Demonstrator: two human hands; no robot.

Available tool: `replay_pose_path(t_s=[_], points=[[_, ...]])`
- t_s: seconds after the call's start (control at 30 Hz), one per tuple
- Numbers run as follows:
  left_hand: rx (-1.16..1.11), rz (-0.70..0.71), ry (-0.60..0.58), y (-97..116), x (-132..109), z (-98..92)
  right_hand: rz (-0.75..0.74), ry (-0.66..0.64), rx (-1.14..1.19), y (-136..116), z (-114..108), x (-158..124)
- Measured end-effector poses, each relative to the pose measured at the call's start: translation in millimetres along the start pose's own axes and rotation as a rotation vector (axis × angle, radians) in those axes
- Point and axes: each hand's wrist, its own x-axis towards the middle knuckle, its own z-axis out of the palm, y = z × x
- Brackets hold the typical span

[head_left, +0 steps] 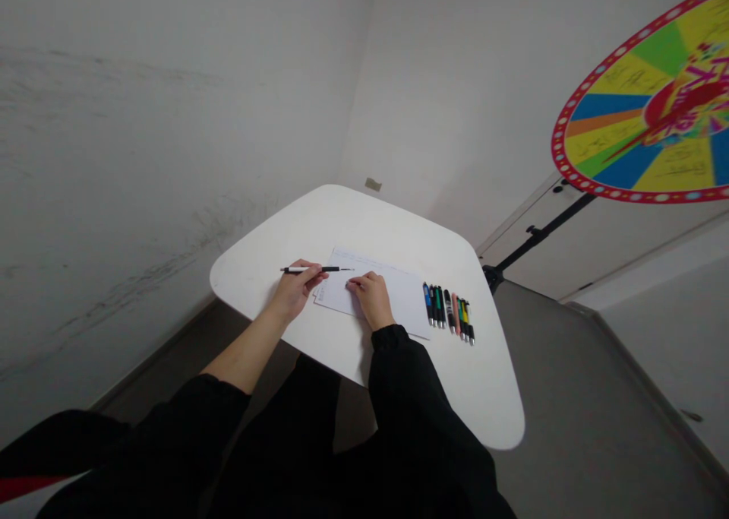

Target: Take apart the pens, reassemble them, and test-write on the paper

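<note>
My left hand [296, 287] holds a black-and-white pen [319, 269] level above the table, between thumb and fingers. A thin refill [346, 269] sticks out of the pen's right end. Just right of and below it, my right hand [373, 295] is closed in a pinch, with a small silvery piece [348, 284] at its fingertips; it looks like a pen tip, though it is too small to be sure. Beneath both hands lie white paper sheets [399, 280], with some writing along the far and left edges.
A row of several pens [449, 310] in various colours lies on the white table [467, 397], right of the paper. Walls stand close behind and to the left. A colourful prize wheel [632, 124] on a black stand [541, 234] is at the right.
</note>
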Motion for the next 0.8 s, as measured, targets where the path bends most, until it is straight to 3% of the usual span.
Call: replay_pose_path(t_s=[0.43,0.63,0.8], points=[[0.025,-0.007,-0.002,1,0,1.1,0.015,0.092,0.073,-1,-13,-5],[0.046,-0.033,-0.026,1,-2,2.6,0.015,0.202,0.297,-10,-29,-15],[0.076,-0.041,-0.045,0,-3,3.3,0.011,0.156,0.464,-19,-31,-22]])
